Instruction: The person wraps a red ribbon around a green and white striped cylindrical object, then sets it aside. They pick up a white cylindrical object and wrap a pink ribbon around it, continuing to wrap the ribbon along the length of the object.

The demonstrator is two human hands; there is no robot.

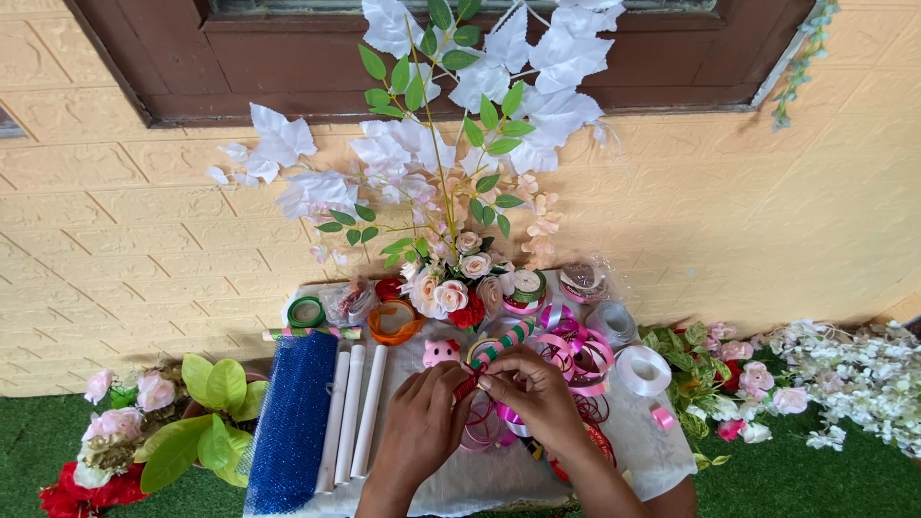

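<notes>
Red ribbon [467, 388] sits between my 2 hands, just in front of the flower arrangement [451, 288], above the white cloth [499, 475] that covers the low work surface. My left hand [419, 422] pinches the ribbon with thumb and fingertips pressed together. My right hand [535, 391] curls over it from the other side, fingertips closed on the same short length, so the 2 hands nearly touch. The exact run of the ribbon under my fingers is hidden.

Handling, as I judge it: the ribbon is light, thin and limp, with a glossy face that is likely to slip under a loose pinch. It bears no load and creases easily. The best hold is at its flat faces, close to the point being worked, with a fingertip pinch on each side.

Adjacent items:
- A green-and-pink striped band [501, 343] arches just beyond my fingers.
- Loops of pink ribbon [566, 347] lie tangled to the right, touching my right hand.
- A small pink figure [440, 352] stands just beyond my left hand.
- 3 white rolls [351, 412] lie side by side to the left, next to a roll of blue mesh [293, 422].
- A white ribbon spool [643, 370] rests near the cloth's right edge.
- An orange ribbon spool [393, 321] sits beside the arrangement.
</notes>
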